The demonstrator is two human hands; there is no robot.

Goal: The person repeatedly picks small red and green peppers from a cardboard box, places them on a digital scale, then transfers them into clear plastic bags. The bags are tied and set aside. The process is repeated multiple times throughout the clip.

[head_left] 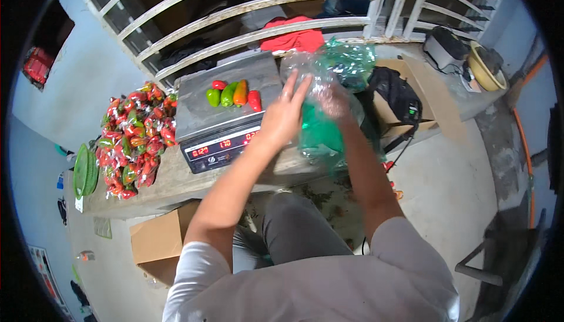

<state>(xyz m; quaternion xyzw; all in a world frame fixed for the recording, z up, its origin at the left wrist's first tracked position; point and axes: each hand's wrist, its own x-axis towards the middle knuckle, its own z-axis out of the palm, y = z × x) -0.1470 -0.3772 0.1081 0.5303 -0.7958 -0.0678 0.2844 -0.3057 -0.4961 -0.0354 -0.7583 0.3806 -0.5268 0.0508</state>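
Note:
A digital scale (226, 153) with a grey metal plate stands on the ledge. Several small red, green and orange peppers (241, 93) lie on its plate. Past the plate's right edge, my left hand (283, 116) has two fingers stretched out and apart, against a crumpled clear plastic bag (305, 65). My right hand (333, 100), smeared by motion, is closed on that bag, and film partly covers its fingers. Under my right hand and forearm hangs green plastic (322, 134). More green film (349, 60) lies bunched behind it.
Left of the scale is a heap of bagged peppers (134, 140), with a green basket (86, 172) beside it. A black backpack (395, 96) sits in a cardboard box (424, 90) at right. White bars (235, 19) run behind the ledge. Another carton (155, 237) stands on the floor.

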